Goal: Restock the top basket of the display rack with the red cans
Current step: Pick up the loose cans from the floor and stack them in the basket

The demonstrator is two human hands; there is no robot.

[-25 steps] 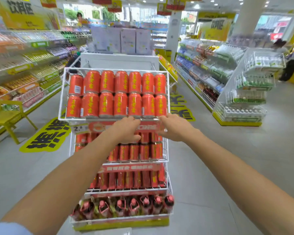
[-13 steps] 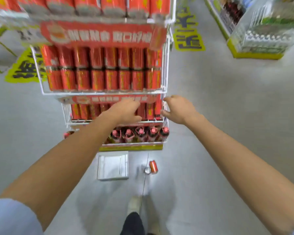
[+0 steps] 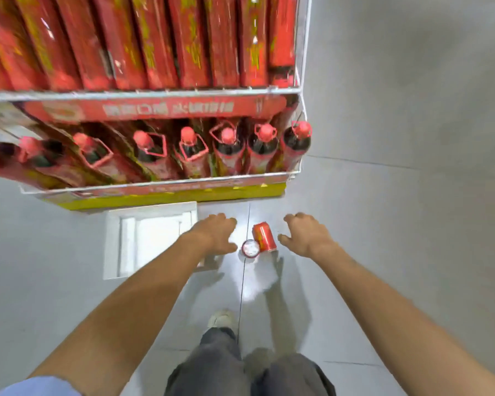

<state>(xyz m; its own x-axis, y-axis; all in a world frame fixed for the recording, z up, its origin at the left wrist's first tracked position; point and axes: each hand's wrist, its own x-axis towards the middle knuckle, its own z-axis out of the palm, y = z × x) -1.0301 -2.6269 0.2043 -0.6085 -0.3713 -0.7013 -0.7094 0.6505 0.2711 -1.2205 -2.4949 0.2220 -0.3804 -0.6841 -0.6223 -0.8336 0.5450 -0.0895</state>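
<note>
Between open hands [image 3: 265, 234], two cylindrical red cans [image 3: 264, 236] on glossy floor [image 3: 383, 195].

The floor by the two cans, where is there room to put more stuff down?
Bare floor opens right of the right hand, beside the rack. It is crowded between the hands: two cans. Left of the left hand lies a white tray.

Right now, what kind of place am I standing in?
Most likely a shop aisle. A white wire display rack packed with red drinks packaging, a lower basket of red-capped bottles behind a printed strip, and two red cans on the grey tiled floor between your open hands suggest restocking.
</note>
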